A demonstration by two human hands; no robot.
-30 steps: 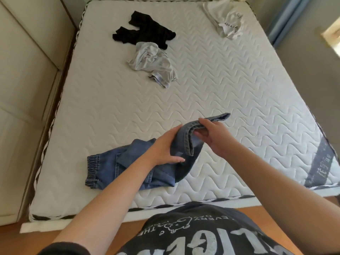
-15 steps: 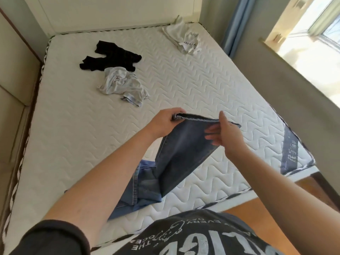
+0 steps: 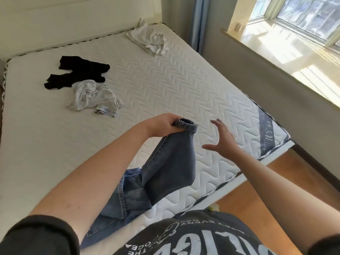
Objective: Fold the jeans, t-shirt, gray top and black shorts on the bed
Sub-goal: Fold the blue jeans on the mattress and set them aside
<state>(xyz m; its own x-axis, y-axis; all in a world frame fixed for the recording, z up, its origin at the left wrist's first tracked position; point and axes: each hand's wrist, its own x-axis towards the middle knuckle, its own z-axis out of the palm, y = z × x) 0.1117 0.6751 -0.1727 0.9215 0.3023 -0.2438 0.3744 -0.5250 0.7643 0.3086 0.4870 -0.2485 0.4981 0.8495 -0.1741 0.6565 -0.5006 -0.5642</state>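
Partial dark lettering, too small to be read surely, is seen on the white t-shirt (image 3: 152, 40) at the far corner of the quilted bed (image 3: 165, 85), beside a sunlit window (image 3: 301, 17). The jeans (image 3: 171, 168) are gripped at the hem by the left hand (image 3: 165, 122); the right hand (image 3: 222, 138) is spread open just beside them.

Blue jeans (image 3: 171, 168) gripped at the gathered cuff by the left hand's fingers (image 3: 175, 120), leg hanging to the bed (image 3: 165, 83), crumpled gray top (image 3: 92, 97) beyond the fingers, black shorts (image 3: 77, 72) behind it, white t-shirt (image 3: 150, 38) farthest
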